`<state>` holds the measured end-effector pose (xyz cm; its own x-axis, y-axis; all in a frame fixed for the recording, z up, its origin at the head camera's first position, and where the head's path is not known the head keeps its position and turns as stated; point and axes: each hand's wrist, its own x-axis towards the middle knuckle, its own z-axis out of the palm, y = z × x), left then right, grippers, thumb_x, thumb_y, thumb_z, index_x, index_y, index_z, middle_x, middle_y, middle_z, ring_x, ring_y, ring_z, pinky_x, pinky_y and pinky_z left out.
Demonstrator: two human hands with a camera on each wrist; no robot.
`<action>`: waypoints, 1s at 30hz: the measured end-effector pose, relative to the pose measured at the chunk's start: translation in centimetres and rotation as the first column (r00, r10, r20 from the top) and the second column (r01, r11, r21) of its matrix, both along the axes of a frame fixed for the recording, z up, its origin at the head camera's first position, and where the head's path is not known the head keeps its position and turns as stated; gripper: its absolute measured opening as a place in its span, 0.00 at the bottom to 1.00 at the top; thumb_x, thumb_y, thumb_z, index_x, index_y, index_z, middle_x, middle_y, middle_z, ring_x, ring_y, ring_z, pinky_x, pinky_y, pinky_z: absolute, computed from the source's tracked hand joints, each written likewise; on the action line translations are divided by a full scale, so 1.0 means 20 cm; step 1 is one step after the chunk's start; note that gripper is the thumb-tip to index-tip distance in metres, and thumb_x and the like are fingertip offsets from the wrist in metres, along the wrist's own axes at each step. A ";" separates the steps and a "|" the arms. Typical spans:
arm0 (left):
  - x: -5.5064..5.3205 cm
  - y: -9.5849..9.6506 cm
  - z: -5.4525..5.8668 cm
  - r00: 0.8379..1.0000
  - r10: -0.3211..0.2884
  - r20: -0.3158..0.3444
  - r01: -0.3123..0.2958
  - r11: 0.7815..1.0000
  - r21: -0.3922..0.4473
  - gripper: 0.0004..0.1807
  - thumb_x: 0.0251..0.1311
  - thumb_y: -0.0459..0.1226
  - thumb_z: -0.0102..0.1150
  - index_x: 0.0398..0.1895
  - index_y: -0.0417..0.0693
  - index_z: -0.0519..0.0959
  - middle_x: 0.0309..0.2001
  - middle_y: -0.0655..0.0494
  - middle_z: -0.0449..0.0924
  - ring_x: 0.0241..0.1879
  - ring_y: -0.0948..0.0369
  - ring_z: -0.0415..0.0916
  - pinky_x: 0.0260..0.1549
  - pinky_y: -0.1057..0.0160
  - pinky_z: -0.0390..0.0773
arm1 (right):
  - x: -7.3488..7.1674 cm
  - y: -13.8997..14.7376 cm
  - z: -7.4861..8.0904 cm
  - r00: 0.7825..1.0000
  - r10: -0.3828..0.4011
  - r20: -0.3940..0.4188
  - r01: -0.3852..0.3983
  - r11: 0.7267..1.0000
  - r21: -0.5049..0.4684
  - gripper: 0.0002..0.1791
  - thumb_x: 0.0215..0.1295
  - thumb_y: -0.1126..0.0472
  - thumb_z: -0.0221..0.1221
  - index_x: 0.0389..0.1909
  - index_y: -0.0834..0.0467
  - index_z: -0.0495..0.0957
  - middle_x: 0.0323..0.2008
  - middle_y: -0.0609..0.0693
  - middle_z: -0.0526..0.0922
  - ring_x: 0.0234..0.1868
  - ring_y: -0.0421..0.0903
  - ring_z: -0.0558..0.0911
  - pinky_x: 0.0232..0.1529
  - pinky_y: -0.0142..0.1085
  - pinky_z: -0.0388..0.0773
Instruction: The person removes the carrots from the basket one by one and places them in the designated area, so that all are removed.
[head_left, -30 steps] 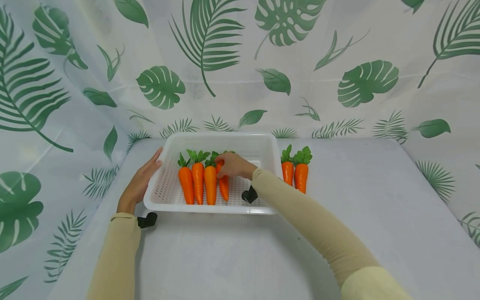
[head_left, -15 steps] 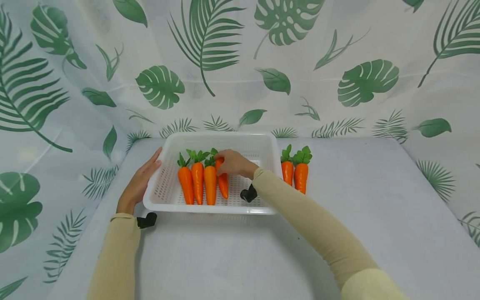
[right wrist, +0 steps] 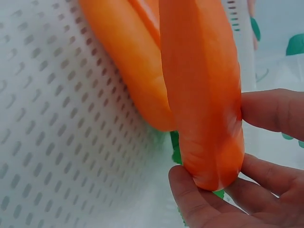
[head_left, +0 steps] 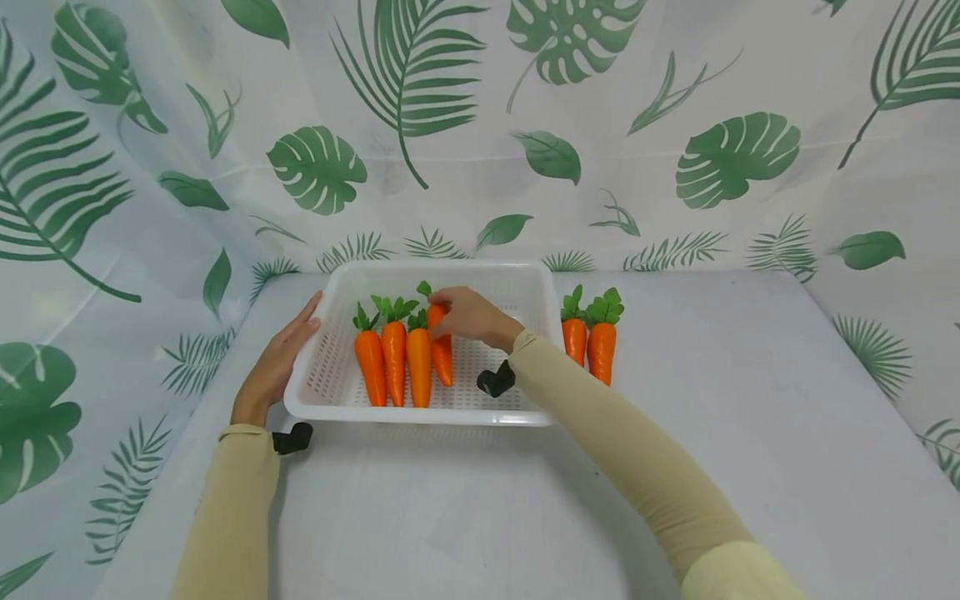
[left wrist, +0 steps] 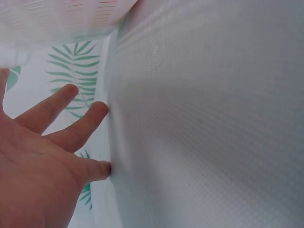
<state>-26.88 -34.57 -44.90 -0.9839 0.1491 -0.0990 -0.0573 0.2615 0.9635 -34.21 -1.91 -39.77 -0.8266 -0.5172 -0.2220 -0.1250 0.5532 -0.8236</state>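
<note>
In the head view my right hand (head_left: 476, 317) pinches an orange toy carrot (head_left: 442, 360) near its leafy top, inside a white perforated plastic basket (head_left: 420, 415). The right wrist view shows thumb and fingers around the thick end of this carrot (right wrist: 204, 95). To its left, three more carrots (head_left: 394, 362) lie side by side in the basket, leaves toward the back. My left hand (head_left: 276, 360) is at the basket's left rim with its fingers extended. From the left wrist, that hand (left wrist: 42, 166) appears with fingers spread beneath the basket's side (left wrist: 66, 21), holding nothing.
Two carrots (head_left: 602, 350) with green leaves lie on the white table (head_left: 720, 392) just right of the basket. Behind stands a white curtain (head_left: 465, 192) with a green leaf print, which also hangs along both sides.
The pinched carrot has risen slightly and shifted toward the back of the basket with my right hand. My left hand stays at the rim, and the other carrots lie as before.
</note>
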 end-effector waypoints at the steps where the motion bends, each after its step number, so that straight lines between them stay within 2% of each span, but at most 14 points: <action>1: 0.00 0.00 0.00 1.000 0.000 0.000 0.000 1.000 0.001 0.35 0.85 0.59 0.40 0.88 0.76 0.43 0.88 0.59 0.41 0.77 0.44 0.56 0.53 0.71 0.77 | 0.00 0.00 0.00 1.000 -0.002 0.004 0.002 1.000 -0.011 0.37 0.66 0.66 0.67 0.76 0.65 0.72 0.70 0.59 0.77 0.63 0.56 0.75 0.69 0.48 0.72; 13: -0.01 0.00 0.00 1.000 -0.005 0.000 0.005 1.000 0.001 0.35 0.85 0.59 0.39 0.88 0.77 0.43 0.88 0.60 0.41 0.78 0.45 0.56 0.54 0.70 0.76 | -0.01 0.02 0.01 0.999 -0.025 0.032 0.028 0.994 -0.108 0.38 0.67 0.65 0.68 0.78 0.60 0.71 0.75 0.56 0.73 0.66 0.55 0.74 0.71 0.51 0.70; 21: -0.01 0.00 -0.01 1.000 -0.002 0.002 0.002 1.000 -0.013 0.35 0.85 0.59 0.39 0.88 0.76 0.42 0.88 0.62 0.39 0.80 0.47 0.52 0.59 0.68 0.73 | 0.00 0.05 0.04 0.998 -0.025 0.049 0.033 0.984 -0.175 0.37 0.68 0.64 0.68 0.78 0.60 0.71 0.72 0.56 0.75 0.65 0.54 0.75 0.68 0.48 0.73; 30: 0.00 0.00 -0.01 1.000 0.001 0.000 -0.001 1.000 -0.017 0.35 0.85 0.59 0.39 0.88 0.77 0.43 0.88 0.62 0.40 0.79 0.46 0.55 0.56 0.71 0.75 | 0.01 0.05 0.09 0.998 -0.008 0.063 0.022 0.973 -0.228 0.36 0.70 0.64 0.67 0.78 0.60 0.71 0.71 0.56 0.76 0.64 0.53 0.77 0.68 0.47 0.74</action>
<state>-26.98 -34.55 -45.07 -0.9840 0.1466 -0.1011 -0.0572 0.2776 0.9590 -34.09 -0.87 -37.95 -0.8234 -0.5475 -0.1494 -0.0638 0.3508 -0.9343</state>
